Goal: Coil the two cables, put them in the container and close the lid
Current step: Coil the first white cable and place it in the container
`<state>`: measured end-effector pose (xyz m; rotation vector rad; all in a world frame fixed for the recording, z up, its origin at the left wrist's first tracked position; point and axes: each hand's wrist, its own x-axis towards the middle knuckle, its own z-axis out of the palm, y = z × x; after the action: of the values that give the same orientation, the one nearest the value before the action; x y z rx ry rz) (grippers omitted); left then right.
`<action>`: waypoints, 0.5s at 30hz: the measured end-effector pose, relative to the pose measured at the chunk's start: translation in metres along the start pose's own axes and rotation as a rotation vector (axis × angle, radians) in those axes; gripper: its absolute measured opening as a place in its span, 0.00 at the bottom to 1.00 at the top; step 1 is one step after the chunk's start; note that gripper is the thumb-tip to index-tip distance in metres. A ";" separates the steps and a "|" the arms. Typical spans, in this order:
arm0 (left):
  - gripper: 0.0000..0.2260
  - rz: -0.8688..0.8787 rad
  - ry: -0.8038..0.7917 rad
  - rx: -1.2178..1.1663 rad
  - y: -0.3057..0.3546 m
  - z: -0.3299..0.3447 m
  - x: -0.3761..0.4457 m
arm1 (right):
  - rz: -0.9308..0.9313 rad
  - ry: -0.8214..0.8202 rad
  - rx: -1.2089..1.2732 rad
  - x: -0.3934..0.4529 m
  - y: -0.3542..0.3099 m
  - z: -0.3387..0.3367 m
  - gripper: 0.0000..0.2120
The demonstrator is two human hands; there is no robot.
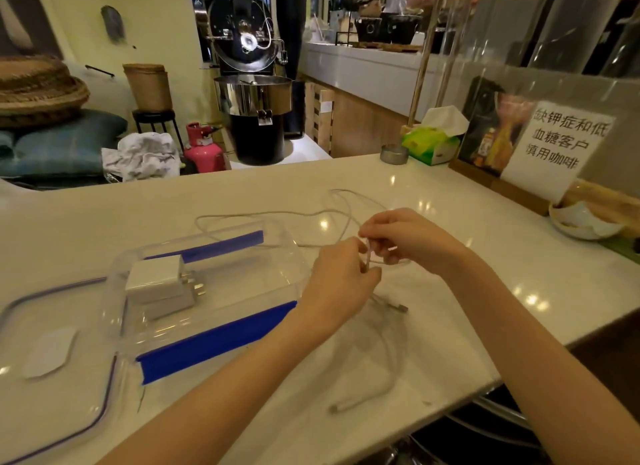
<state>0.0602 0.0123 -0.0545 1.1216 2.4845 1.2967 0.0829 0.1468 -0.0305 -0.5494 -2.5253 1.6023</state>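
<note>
The first white cable (277, 216) is pinched at one end between both hands, just right of the clear container (221, 329). From the fingers it runs away across the counter (433, 343), looping out toward the far side and then back left along the container's far rim, so its slack lies ahead and to the left of the grip. The left hand (341, 277) has its fingertips closed on the cable end from below; the right hand (403, 237) closes on it from above, thumb and forefinger nipped together. The two hands touch, so neither is nearer. A second cable (391, 367) lies loose on the counter, near the person's side, curving under the left wrist, untouched. The container stands open with two white chargers (157, 284) inside, its lid (52, 360) flat to its left. I'd judge the coiling has barely begun; the next wrap must draw slack in from the far left.
</note>
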 end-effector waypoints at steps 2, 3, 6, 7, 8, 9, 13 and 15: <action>0.11 -0.061 -0.016 -0.195 0.006 -0.007 0.004 | -0.049 -0.013 0.090 -0.001 -0.011 -0.005 0.08; 0.09 -0.083 -0.025 -0.281 0.008 -0.011 0.007 | -0.081 -0.027 0.120 -0.002 -0.017 -0.006 0.08; 0.08 -0.120 -0.080 -0.475 0.012 -0.027 0.016 | -0.173 -0.051 0.191 -0.002 -0.034 -0.004 0.07; 0.09 -0.134 -0.112 -0.512 0.013 -0.033 0.018 | -0.202 -0.046 0.195 0.000 -0.038 -0.003 0.08; 0.09 -0.142 -0.144 -0.527 0.014 -0.039 0.019 | -0.230 -0.040 0.185 0.002 -0.043 -0.001 0.08; 0.10 -0.152 -0.179 -0.535 0.014 -0.046 0.021 | -0.257 -0.028 0.163 0.004 -0.048 0.001 0.09; 0.13 -0.175 -0.282 -0.602 0.010 -0.073 0.025 | -0.355 -0.017 0.152 0.014 -0.061 0.009 0.10; 0.14 -0.169 -0.311 -0.695 0.008 -0.085 0.025 | -0.388 0.030 0.184 0.021 -0.066 0.014 0.11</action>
<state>0.0113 -0.0246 0.0102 0.8308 1.6527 1.5956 0.0433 0.1175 0.0197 -0.0558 -2.2503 1.6320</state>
